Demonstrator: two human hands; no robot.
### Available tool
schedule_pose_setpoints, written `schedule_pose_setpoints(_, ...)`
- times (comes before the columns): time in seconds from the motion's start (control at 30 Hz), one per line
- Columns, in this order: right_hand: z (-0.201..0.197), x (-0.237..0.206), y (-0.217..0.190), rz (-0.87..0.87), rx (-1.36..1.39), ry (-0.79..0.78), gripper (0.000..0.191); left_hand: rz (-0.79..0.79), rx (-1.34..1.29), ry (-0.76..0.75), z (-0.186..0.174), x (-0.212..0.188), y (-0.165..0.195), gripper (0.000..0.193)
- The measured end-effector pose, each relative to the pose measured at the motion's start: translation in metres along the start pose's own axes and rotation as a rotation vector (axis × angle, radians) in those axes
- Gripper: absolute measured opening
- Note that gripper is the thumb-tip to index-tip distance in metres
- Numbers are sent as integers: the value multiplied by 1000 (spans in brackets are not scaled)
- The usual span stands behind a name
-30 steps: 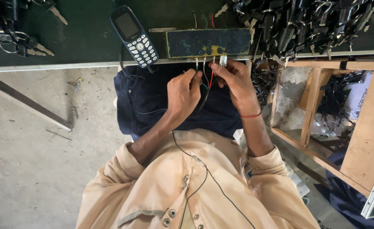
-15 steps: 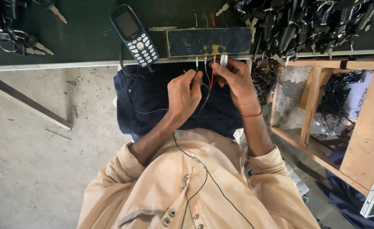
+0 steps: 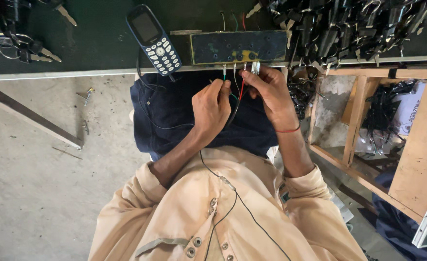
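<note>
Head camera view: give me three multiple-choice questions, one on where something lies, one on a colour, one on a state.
1. Where does the phone lie?
A. on the floor
B. on the dark bench, left of the small board
C. in the lap

2. What colour is the band on the right wrist?
A. red
B. blue
C. white

3. What is the left hand doing?
A. resting flat
B. pinching thin wires
C. holding the phone

B, it lies by the bench edge; A, a red loop shows; B, its fingers are closed on the wires.

A dark blue keypad phone [image 3: 154, 40], its small screen [image 3: 145, 27] blank and grey, lies at eleven o'clock; a white printed package [image 3: 413, 113] leans at three o'clock.
</note>
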State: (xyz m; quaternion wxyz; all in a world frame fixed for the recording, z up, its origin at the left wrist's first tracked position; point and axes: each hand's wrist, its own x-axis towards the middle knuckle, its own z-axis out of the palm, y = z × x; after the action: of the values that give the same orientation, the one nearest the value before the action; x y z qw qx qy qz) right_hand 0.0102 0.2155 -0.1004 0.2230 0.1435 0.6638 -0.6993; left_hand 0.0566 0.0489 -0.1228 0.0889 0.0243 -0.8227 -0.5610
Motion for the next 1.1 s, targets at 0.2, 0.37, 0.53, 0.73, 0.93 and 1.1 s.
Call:
schedule_pose_setpoints(0.2,-2,-1,0,12,-9,4,21,-16,-13,-1,0,-2,0,27)
schedule_pose_setpoints(0.37,3,-2,-3,21,3,10,20,-1,-7,-8,3,2,-3,26)
schedule_pose_setpoints(0.53,1,-4,-13,6,-93,-22,20,-73,-85,-9,3,7,-2,26)
schedule_pose_setpoints(0.73,-4,-9,-32,-519,-887,-570,35,-300,-256,-51,-7,17,6,27)
schedule_pose_setpoints(0.93,65,11,-2,-425,-711,-395,44,-398,-371,-163,-7,18,8,27)
schedule_pose_setpoints(1.1,35,13,-22,-868,-1275,-529,31,-415,-606,-207,-4,30,5,27)
